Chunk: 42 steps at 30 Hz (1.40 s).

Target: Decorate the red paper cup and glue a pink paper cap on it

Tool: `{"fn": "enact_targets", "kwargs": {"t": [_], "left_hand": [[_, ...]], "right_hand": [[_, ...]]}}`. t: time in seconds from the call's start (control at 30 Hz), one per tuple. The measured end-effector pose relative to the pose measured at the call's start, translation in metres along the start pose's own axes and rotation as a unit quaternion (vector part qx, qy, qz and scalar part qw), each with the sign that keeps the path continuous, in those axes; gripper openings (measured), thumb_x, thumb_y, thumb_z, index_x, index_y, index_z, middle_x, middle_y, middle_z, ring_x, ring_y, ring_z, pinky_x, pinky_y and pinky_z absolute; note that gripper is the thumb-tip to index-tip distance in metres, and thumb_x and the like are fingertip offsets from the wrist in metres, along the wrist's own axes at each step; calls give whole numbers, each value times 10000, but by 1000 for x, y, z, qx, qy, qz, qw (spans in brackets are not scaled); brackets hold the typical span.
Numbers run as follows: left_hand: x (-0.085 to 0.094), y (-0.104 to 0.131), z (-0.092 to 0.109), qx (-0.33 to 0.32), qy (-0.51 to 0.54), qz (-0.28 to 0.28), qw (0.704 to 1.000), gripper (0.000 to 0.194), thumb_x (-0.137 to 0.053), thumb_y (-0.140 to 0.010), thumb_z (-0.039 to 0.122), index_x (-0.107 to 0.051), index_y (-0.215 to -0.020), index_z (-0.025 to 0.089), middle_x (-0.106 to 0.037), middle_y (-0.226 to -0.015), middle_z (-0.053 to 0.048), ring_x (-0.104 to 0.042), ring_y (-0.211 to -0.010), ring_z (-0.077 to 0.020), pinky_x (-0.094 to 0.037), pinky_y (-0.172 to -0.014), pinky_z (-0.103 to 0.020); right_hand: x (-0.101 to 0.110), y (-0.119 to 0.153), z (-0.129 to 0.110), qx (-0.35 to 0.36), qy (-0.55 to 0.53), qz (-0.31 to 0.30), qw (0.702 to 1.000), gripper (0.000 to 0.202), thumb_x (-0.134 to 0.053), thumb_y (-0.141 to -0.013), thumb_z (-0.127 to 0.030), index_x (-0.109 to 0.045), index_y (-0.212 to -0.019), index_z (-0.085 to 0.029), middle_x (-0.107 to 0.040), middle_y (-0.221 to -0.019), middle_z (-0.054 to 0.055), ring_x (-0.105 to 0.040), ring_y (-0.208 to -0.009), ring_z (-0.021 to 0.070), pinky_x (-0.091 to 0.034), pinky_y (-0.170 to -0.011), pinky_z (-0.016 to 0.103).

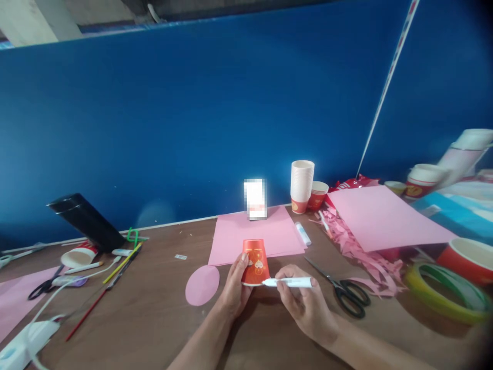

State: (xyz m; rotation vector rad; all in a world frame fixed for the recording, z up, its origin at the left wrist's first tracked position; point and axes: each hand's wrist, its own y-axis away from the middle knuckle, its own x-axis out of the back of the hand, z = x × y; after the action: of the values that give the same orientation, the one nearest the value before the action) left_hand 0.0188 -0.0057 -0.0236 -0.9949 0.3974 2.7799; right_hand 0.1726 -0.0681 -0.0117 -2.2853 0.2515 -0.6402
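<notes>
A red paper cup (pixel 256 259) with gold print is held upside down, its white rim low, by my left hand (pixel 235 288), whose fingers wrap its left side. My right hand (pixel 304 303) grips a white marker (pixel 295 282), and the marker's left end is at the cup's rim. Left of my left hand lies a pink paper oval (pixel 202 285). Pink sheets (pixel 231 234) lie behind the cup. Black-handled scissors (pixel 346 294) rest to the right of my right hand.
Stacked paper cups (pixel 301 185) and a glue stick (pixel 303 234) stand or lie behind. Shredded pink paper (pixel 356 252), tape rolls (pixel 447 293) and a large pink sheet (pixel 385 218) are at right. A black bottle (pixel 90 222), pencils and a power strip (pixel 29 345) are at left.
</notes>
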Motion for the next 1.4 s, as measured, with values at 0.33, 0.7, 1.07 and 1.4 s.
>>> {"fn": "enact_targets", "kwargs": {"t": [0.33, 0.7, 1.07, 1.4], "left_hand": [[0, 2, 0, -1, 2, -10, 1000, 295, -724, -694, 404, -635, -815, 151, -641, -720, -41, -626, -732, -188, -476, -735, -309], [-2, 3, 2, 17, -12, -15, 1000, 310, -699, -713, 423, -643, -833, 142, -653, -738, -49, -630, -740, -191, -465, -757, -319], [1, 1, 0, 17, -9, -12, 1000, 350, -698, -697, 446, -636, -854, 139, -656, -755, -56, -631, -761, -208, -462, -773, -330], [5, 0, -1, 17, 17, -23, 999, 239, -652, -766, 382, -601, -780, 149, -611, -699, -21, -582, -653, -139, -477, -759, -306]], "right_hand": [[3, 2, 7, 20, 68, 29, 997, 196, -432, -936, -202, -614, -895, -262, -641, -754, 24, -640, -688, 160, -558, -596, 263], [7, -9, -2, -4, 2, 16, 1000, 222, -422, -944, -291, -612, -846, -230, -623, -711, 38, -614, -640, 168, -561, -608, 289], [10, -17, -8, -22, -17, -30, 999, 237, -393, -942, -269, -571, -791, -233, -598, -650, 25, -573, -567, 154, -522, -537, 261], [9, -14, -4, -11, 22, -17, 1000, 166, -407, -922, -189, -534, -821, -222, -606, -706, 23, -580, -609, 148, -499, -615, 266]]}}
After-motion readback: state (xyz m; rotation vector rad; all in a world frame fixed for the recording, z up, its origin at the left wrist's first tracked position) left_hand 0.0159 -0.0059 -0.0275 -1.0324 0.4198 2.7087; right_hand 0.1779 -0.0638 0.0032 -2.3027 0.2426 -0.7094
